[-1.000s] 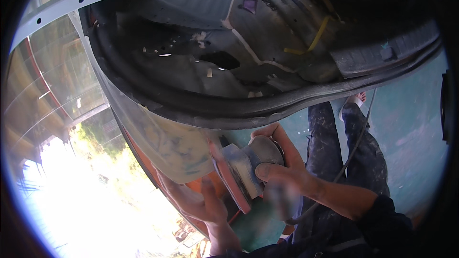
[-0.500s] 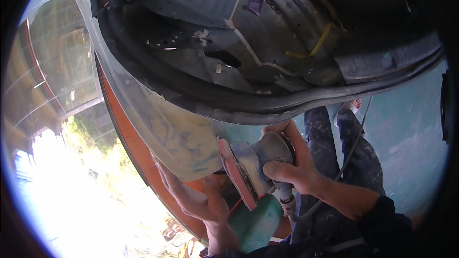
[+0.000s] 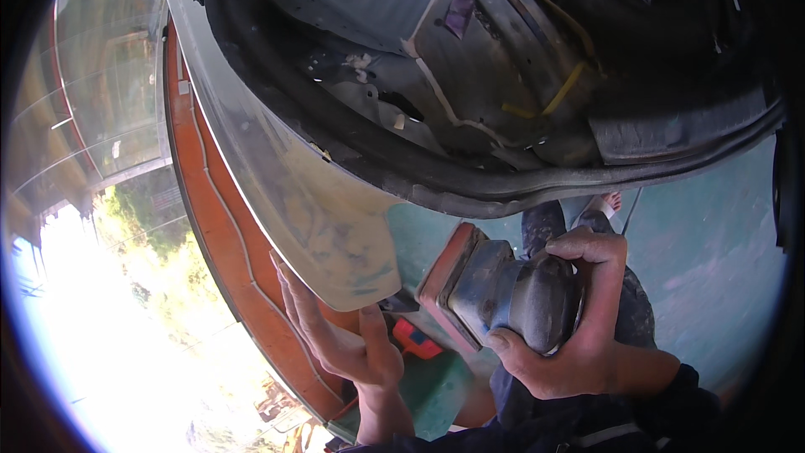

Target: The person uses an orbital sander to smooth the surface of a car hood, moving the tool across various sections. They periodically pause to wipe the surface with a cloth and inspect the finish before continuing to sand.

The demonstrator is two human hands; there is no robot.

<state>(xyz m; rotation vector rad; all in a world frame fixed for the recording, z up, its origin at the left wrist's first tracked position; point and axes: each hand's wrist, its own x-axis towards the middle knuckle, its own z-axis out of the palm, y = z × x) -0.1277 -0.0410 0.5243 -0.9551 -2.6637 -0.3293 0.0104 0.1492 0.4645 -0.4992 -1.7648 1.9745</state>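
Right hand (image 3: 574,365) grasping grey-blue sander (image 3: 507,289) with red rectangular pad (image 3: 439,273), just right of, apart from, beige grey-smudged curved panel (image 3: 331,231). Left hand (image 3: 362,359) unclenched at panel's outer edge; contact unclear.

Head view: left camera of a head-worn fisheye pair, facing steeply down; upright, unmirrored. Near range: left hand (image 3: 348,356) and right hand (image 3: 579,369) in lower half; floor (image 3: 696,243) farther below.

You have teal floor (image 3: 704,260) at the frame's right. Your foot (image 3: 611,201) rests on it, right of centre.
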